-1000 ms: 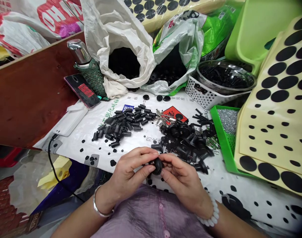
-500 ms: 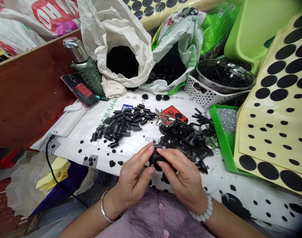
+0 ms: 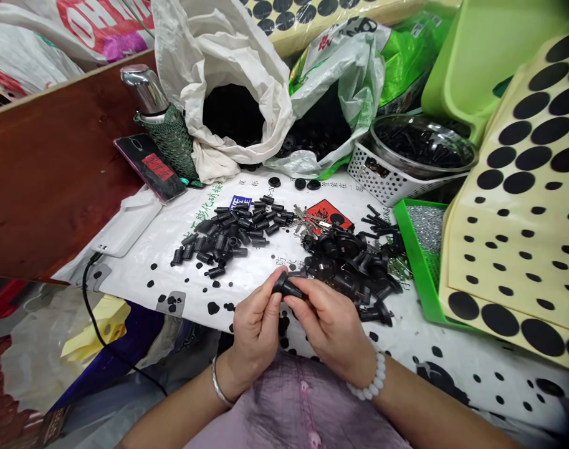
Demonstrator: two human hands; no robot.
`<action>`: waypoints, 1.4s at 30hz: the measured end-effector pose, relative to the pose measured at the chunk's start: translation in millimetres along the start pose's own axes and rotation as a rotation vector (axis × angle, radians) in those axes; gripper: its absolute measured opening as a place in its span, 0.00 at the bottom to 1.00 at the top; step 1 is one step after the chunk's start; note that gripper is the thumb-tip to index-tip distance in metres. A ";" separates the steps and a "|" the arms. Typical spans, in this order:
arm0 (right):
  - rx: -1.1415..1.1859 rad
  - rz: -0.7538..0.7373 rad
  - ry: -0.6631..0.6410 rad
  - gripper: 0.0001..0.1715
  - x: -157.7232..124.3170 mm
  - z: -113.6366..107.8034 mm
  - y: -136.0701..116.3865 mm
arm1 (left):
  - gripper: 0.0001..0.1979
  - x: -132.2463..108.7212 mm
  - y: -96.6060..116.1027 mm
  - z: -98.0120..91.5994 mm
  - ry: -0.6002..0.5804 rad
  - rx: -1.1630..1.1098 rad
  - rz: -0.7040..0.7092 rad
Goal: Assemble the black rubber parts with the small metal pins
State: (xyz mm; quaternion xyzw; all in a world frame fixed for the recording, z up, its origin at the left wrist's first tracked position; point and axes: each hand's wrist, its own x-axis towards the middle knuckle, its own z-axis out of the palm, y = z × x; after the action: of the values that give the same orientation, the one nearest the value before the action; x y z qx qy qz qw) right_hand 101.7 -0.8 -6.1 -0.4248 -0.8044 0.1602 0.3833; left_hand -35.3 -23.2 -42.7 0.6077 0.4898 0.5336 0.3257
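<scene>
Between my two hands is a black plastic part (image 3: 288, 286) with a wide round end and a narrower stem. My left hand (image 3: 257, 321) pinches the wide end between thumb and fingers. The stem lies in the closed fingers of my right hand (image 3: 333, 324). Just beyond my hands, a heap of similar black round-based parts (image 3: 344, 265) sits to the right. Small black cylinders (image 3: 225, 234) lie in a loose pile to the left. Thin metal strips (image 3: 312, 219) are scattered between the two piles.
White bags (image 3: 237, 50) of black parts stand at the back. A steel bowl (image 3: 452, 163) rests on a white basket (image 3: 382, 187). At right are a green tray (image 3: 417, 274) and sticker sheets (image 3: 485, 249). A phone (image 3: 149, 168), flask (image 3: 146, 90) and white power bank (image 3: 128, 227) are left.
My hands have brought the black part slightly left and tilted it, so its wide end and stem now show. The fingers of my left hand have curled in around the wide end.
</scene>
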 end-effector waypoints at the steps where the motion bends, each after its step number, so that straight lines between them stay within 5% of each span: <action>1: 0.036 0.030 0.000 0.10 1.1 0.1 -0.6 | 0.19 0.5 -0.4 -0.2 0.004 0.000 0.007; 13: 0.230 0.351 -0.103 0.10 17.4 18.2 -4.3 | 0.18 7.3 -12.6 -2.0 0.138 0.025 -0.054; 20: 0.066 0.317 -0.370 0.09 35.9 8.0 -13.4 | 0.18 11.5 -11.2 -9.9 0.193 0.070 -0.002; 26: -0.332 0.024 -0.313 0.16 36.9 18.8 -8.1 | 0.18 11.3 -16.7 -9.1 0.262 -0.011 -0.145; 31: -0.103 0.181 -0.387 0.16 45.7 13.8 -10.5 | 0.17 10.5 -13.7 -15.5 0.222 0.036 -0.102; 37: 0.445 0.473 -0.284 0.17 44.2 11.7 -15.9 | 0.19 14.8 -9.9 -21.7 0.160 0.121 0.044; 42: 0.295 0.455 -0.310 0.18 45.4 -23.3 -8.6 | 0.18 23.4 -13.5 -18.9 0.052 0.119 0.056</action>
State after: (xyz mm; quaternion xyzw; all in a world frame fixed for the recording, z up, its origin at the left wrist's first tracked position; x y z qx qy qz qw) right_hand 98.7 29.2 36.0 -0.5043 -0.7055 0.4198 0.2678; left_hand -58.1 0.7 -43.2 0.6256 0.5115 0.5280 0.2611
